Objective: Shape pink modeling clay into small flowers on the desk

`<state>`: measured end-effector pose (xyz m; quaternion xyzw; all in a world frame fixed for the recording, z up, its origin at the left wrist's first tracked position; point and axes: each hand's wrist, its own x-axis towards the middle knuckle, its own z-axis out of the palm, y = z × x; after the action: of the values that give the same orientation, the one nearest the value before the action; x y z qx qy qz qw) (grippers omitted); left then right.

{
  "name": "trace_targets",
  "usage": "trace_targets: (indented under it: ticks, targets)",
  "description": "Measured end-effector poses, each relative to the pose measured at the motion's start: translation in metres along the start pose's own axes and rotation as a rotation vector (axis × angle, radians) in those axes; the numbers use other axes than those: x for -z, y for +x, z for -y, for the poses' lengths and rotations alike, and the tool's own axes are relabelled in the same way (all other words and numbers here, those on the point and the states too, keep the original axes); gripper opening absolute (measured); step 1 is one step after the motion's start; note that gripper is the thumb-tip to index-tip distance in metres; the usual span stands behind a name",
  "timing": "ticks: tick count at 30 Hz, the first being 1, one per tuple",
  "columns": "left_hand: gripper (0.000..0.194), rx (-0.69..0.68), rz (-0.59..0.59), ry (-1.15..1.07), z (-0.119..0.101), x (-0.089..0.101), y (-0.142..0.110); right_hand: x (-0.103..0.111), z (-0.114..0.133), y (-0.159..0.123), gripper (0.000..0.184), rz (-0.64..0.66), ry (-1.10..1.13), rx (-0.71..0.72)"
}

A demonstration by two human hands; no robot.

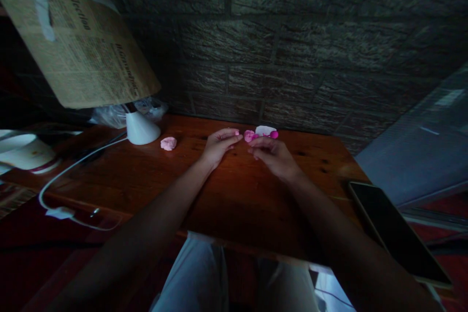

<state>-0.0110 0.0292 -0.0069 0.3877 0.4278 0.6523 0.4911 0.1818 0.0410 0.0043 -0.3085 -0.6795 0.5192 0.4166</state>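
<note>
One pink bit (pixel 237 133) is in the left hand (pixel 219 146).

Lampshade (pixel 91 53): tan, printed all over with dark newspaper lettering, plus a whitish strip
Lamp base (pixel 142 128): white
Cord (pixel 84 157): white
Wall (pixel 252 44): dark grey-green, brick pattern with fine wavy streaks
Table (pixel 234 204): orange-brown, dotted with dark knots
Crumpled lump (pixel 168 144): pale pink
Ruffled lump (pixel 250 136): stronger pink
Round piece (pixel 274 134): magenta
Small piece (pixel 237 133): bright pink
Flat piece (pixel 265 130): white
Cup (pixel 31 152): white, tan spots, dark reddish band
Tablet (pixel 397 229): black, pale edge
Trousers (pixel 197 275): pale grey-blue
</note>
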Motion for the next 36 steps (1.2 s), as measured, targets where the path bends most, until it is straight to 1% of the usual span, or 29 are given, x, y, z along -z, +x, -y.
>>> trace_targets:
  ticks: [4,8,11,15,19,22,27,36]
  targets:
    - [0.036,0.018,-0.012,0.009,-0.0010,-0.0004,-0.0011,0.0013,0.0016,0.0014,0.016,-0.087,-0.040,0.040]
    - [0.035,0.017,-0.022,0.007,-0.0018,-0.0008,-0.0005,0.0007,0.0041,0.0010,0.013,-0.114,-0.089,0.050]
    - [0.035,0.017,-0.022,0.010,-0.0011,-0.0003,0.0000,0.0001,0.0061,0.0000,0.013,-0.102,-0.119,0.070]
    - [0.035,0.018,-0.020,0.006,0.0005,0.0003,0.0003,0.0001,0.0047,0.0001,0.015,-0.076,-0.088,0.076]
    - [0.035,0.004,-0.010,0.005,0.0015,0.0008,0.0010,0.0000,-0.0004,0.0012,0.024,-0.052,-0.007,0.030]
    - [0.035,0.006,-0.007,-0.009,0.0018,0.0012,0.0015,-0.0002,-0.0013,0.0011,0.030,-0.020,-0.014,-0.016]
    - [0.032,0.001,-0.001,-0.020,0.0013,0.0017,0.0018,-0.0011,0.0017,-0.0008,0.031,-0.002,-0.085,-0.043]
    - [0.034,0.002,0.000,-0.014,0.0009,0.0023,0.0013,-0.0020,0.0017,-0.0026,0.029,0.028,-0.049,-0.094]
